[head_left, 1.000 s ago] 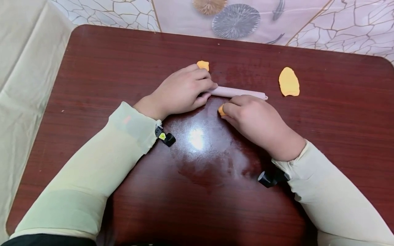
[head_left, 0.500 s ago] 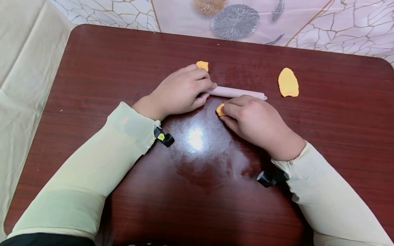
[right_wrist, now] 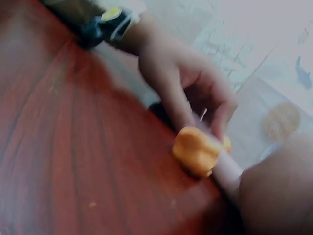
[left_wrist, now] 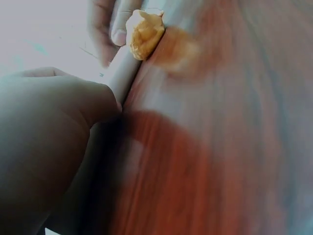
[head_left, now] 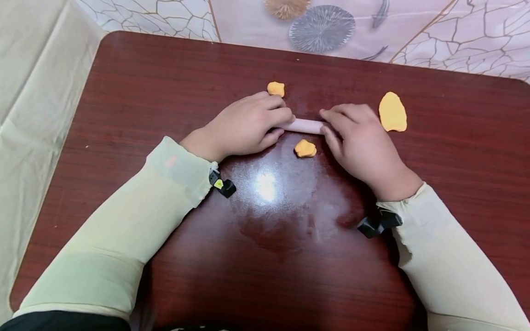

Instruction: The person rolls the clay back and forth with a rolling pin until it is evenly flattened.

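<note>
A pale pink rolling pin (head_left: 308, 126) lies across the table between the two hands. Its left part is held under the curled fingers of my left hand (head_left: 250, 122). My right hand (head_left: 362, 140) has its fingers and thumb on either side of the right part, which it covers. Just in front of the pin sits a small lumpy piece of orange-yellow clay (head_left: 305, 148), free of both hands; the right wrist view shows this clay (right_wrist: 195, 152) close against the pin. Another small clay piece (head_left: 276, 89) lies beyond the left fingers.
A flattened oval clay sheet (head_left: 392, 111) lies on the right, beyond the right hand. The dark red-brown table (head_left: 265, 276) ends at the back by a patterned wall covering (head_left: 248, 20). Pale cloth (head_left: 37, 115) hangs at the left side.
My right hand has let go of the orange-yellow clay piece, leaving it in front of the pin. It has moved up and right onto the pin's right part. The left hand stays put.
</note>
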The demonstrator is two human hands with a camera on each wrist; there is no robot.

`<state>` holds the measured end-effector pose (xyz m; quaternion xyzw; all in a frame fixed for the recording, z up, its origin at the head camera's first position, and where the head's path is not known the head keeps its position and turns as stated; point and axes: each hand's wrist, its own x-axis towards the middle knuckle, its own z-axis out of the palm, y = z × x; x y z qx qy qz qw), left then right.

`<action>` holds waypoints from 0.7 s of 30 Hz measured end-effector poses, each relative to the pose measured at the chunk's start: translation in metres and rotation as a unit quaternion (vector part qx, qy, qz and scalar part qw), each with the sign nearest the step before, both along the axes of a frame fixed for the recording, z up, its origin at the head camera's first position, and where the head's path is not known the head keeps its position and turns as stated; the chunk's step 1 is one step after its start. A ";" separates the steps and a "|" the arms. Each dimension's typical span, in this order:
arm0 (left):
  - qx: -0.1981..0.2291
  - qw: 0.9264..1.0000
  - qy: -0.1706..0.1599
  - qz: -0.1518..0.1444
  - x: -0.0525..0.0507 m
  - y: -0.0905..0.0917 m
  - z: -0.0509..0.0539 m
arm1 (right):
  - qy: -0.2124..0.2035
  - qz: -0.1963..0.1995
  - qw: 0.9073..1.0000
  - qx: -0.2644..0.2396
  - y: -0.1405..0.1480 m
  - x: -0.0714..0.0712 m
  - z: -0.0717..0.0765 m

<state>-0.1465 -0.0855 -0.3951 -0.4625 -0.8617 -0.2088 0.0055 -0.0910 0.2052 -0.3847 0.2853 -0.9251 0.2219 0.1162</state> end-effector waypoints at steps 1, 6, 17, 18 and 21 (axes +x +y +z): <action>-0.003 1.000 -0.005 0.001 0.000 0.000 0.000 | -0.014 0.001 1.000 0.017 0.002 -0.001 -0.002; -0.024 0.999 -0.021 0.023 0.003 -0.002 0.002 | -0.039 0.022 0.997 0.056 0.005 -0.002 -0.009; 0.000 0.996 0.055 0.066 0.020 -0.003 0.012 | 0.088 -0.028 0.992 0.084 0.003 0.023 0.004; 0.009 0.995 0.071 0.063 0.023 -0.003 0.014 | 0.094 -0.030 0.992 0.081 0.003 0.027 0.004; 0.026 0.993 0.101 0.056 0.034 0.001 0.014 | 0.101 -0.029 0.991 0.077 0.003 0.040 0.000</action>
